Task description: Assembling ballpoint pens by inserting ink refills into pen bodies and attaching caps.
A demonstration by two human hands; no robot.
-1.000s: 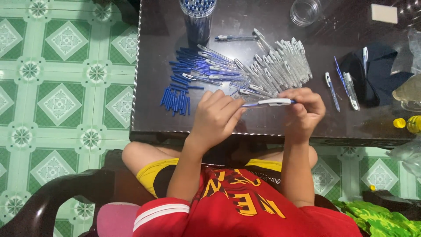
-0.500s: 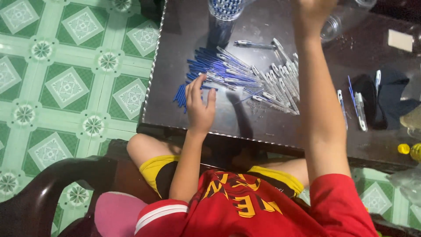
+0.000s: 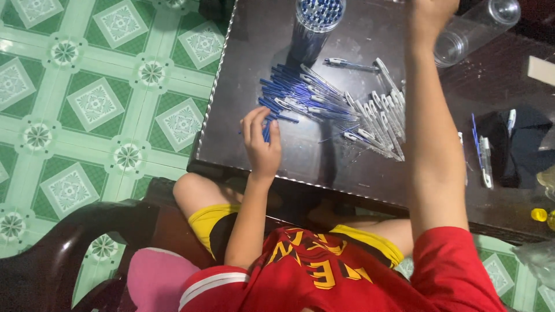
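Blue pen refills (image 3: 300, 95) are lying piled on the dark table (image 3: 231, 115). The left hand (image 3: 261, 141) is resting on the pile's near end, its grip closing on several refills. The right hand (image 3: 430, 17) is reaching far across; its grip cannot be determined. Clear pen barrels (image 3: 378, 124) are lying beside the pile.

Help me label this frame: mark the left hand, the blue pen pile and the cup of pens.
left hand (image 3: 261, 144), head view, back of the hand
blue pen pile (image 3: 300, 95), head view, middle of the heap
cup of pens (image 3: 317, 20), head view, its upper wall
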